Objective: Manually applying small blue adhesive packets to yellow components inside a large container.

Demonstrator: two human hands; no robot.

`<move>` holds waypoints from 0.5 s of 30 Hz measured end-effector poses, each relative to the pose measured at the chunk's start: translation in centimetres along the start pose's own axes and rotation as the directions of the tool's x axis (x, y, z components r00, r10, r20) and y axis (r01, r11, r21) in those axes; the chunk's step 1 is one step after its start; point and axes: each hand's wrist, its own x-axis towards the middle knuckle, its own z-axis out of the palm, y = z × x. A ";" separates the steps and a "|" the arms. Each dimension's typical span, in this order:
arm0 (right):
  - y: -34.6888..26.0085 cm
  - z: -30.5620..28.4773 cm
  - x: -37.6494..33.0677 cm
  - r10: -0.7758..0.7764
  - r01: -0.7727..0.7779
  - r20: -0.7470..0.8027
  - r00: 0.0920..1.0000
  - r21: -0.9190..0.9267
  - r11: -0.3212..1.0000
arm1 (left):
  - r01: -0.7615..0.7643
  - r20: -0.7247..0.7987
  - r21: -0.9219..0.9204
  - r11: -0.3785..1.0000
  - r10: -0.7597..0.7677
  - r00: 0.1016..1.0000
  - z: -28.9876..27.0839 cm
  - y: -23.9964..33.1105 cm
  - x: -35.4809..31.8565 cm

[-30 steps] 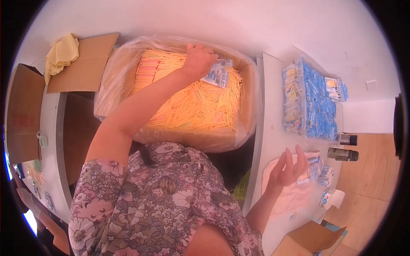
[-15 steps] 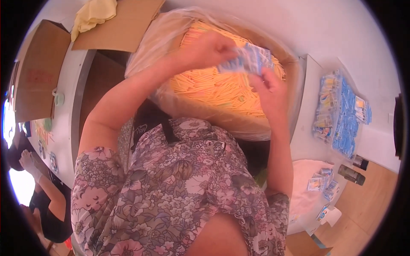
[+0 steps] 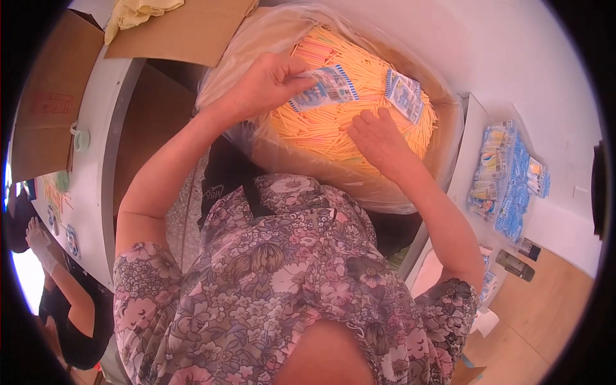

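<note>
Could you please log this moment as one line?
Left hand: pinching blue-and-white packet | Right hand: curled at yellow sticks, grip unclear | Second packet: on sticks | Carton: plastic-lined

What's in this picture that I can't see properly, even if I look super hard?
All in the head view:
- Right hand: its fingertips are tucked under its own curled fingers, so I can't tell whether it grips anything.
- Packet in the left hand: its small print is too tiny.
- Box: its bottom is buried under sticks.
- Pink cloth: partly behind the right arm.
- Yellow cloth: cut off by the top edge.
</note>
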 end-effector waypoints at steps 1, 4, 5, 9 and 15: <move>-0.1 0.0 0.0 -0.001 0.001 0.002 1.000 0.000 1.000 | 0.001 0.000 -0.002 1.000 -0.001 1.000 0.1 -0.1 -0.1; 0.0 0.4 -0.6 -0.012 0.024 0.113 0.994 -0.100 0.995 | 0.019 0.005 -0.051 0.999 -0.018 1.000 0.4 0.4 -0.2; 0.2 0.6 -0.9 -0.049 0.060 0.070 0.996 -0.158 0.986 | 0.024 0.021 -0.009 1.000 -0.023 0.999 0.4 0.3 -0.3; 0.6 -0.6 -1.4 -0.046 0.075 0.144 0.988 -0.204 0.976 | 0.009 0.063 0.128 0.992 -0.017 0.998 0.6 0.9 -0.1; 1.9 -1.8 -3.4 0.073 -0.075 0.166 0.983 0.002 0.997 | -0.062 0.158 0.162 0.985 0.036 0.987 1.6 1.9 -0.2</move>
